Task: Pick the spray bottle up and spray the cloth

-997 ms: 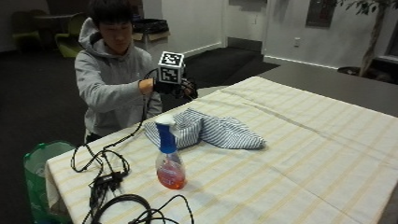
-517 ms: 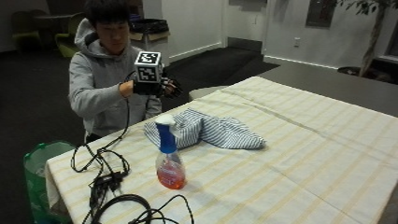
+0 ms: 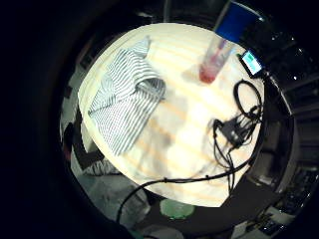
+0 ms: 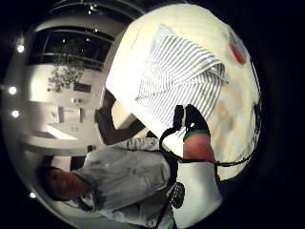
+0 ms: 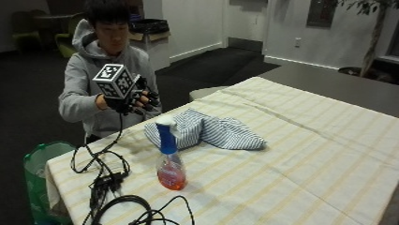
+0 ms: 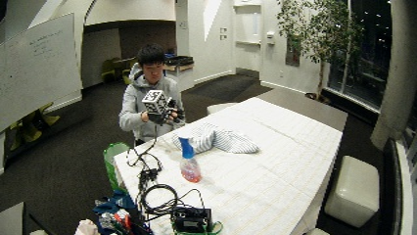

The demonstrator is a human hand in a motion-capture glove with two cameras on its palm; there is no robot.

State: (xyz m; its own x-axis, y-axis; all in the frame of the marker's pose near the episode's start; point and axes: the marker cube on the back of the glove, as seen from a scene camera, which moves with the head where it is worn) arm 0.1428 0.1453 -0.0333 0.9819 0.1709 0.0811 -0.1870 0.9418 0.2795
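Observation:
A spray bottle [image 5: 169, 161] with a blue head and orange liquid stands upright on the striped tablecloth [image 5: 299, 154], near the table's left front. Just behind it lies a crumpled blue-and-white striped cloth [image 5: 209, 131]. My gloved right hand [image 5: 136, 97] is raised in front of the person's chest, above the table's edge and well apart from both. Its fingers are loosely curled and hold nothing. The little finger side palm view looks down on the cloth [image 3: 127, 97] and the bottle [image 3: 214, 62]. In the thumb side palm view the cloth [image 4: 181, 76] lies below the palm.
Black cables [image 5: 103, 180] and a looped cord [image 5: 140, 211] lie on the table's left front corner. A green bin [image 5: 37, 161] stands beside that corner. A dark table [image 5: 324, 79] is behind, and a white stool [image 6: 352, 191] stands at the far side.
My gloved hand has drawn back to the left, toward the person's chest and away from the cloth. Bottle and cloth have not moved.

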